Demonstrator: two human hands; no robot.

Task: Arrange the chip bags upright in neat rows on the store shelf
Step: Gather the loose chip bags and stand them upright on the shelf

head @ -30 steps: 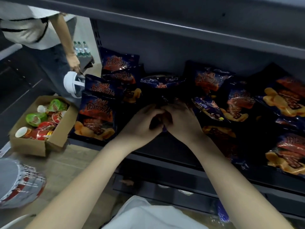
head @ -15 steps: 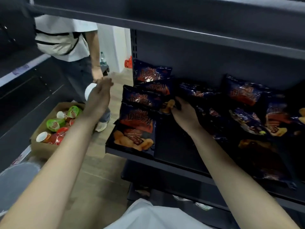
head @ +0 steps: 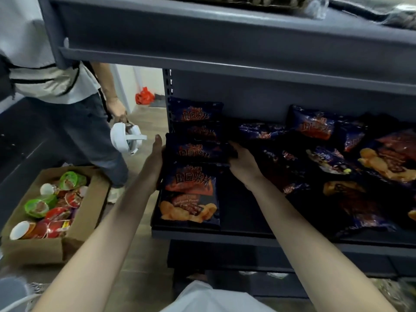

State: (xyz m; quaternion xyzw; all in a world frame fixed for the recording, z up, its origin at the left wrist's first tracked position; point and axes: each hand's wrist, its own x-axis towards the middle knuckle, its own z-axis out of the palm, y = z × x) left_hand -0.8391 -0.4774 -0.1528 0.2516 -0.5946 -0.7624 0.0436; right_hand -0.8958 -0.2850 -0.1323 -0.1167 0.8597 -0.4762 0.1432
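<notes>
At the left end of the shelf a chip bag sits between the two hands, second from the front in a row of four overlapping bags that runs from the front edge to the back panel. The left hand lies flat along the row's left side, fingers straight and together, pressed against the bag's left edge. The right hand meets the bag's right edge; its fingertips are lost against the dark packaging, so whether they curl round the edge cannot be told.

The bag is dark navy with orange-red lettering across its face. The front bag below it also shows golden chips printed near its bottom seam.

Each bag in the row leans back on the one behind, top seam toward the back panel, bottom toward the front edge, long axis running front to back.

Toward the shelf's right end, loose bags lie flat at mixed angles
</notes>
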